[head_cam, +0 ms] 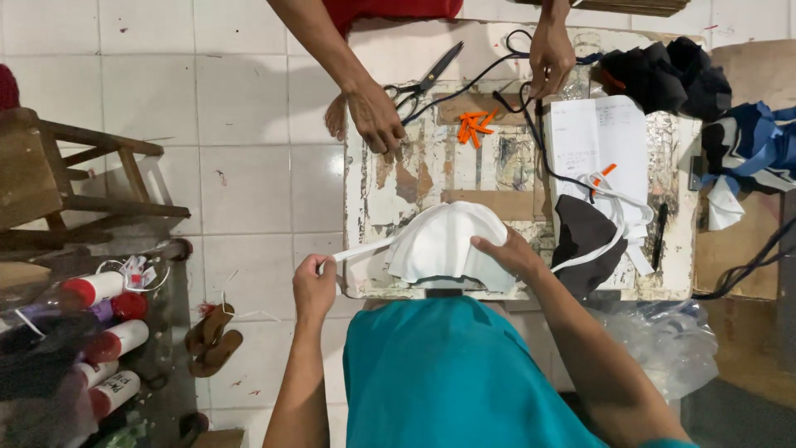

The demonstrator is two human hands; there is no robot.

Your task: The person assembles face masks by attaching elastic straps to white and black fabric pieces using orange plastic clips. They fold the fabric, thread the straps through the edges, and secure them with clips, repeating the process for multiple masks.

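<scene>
A stack of white curved fabric pieces (pixel 444 245) lies at the near edge of the worn white table (pixel 390 178). My right hand (pixel 507 253) presses flat on the stack's right side. My left hand (pixel 315 286) is off the table's left edge, fingers closed on a white strap (pixel 361 249) pulled taut out of the stack. I wear a teal shirt.
Across the table another person's hands (pixel 375 116) handle a black cord (pixel 464 83) near black scissors (pixel 427 79) and orange clips (pixel 474 127). A notebook (pixel 597 141), black fabric (pixel 584 241) and dark cloths (pixel 663 75) lie right. Wooden stool (pixel 75 178), spray cans (pixel 108 332) and sandals (pixel 214 336) left.
</scene>
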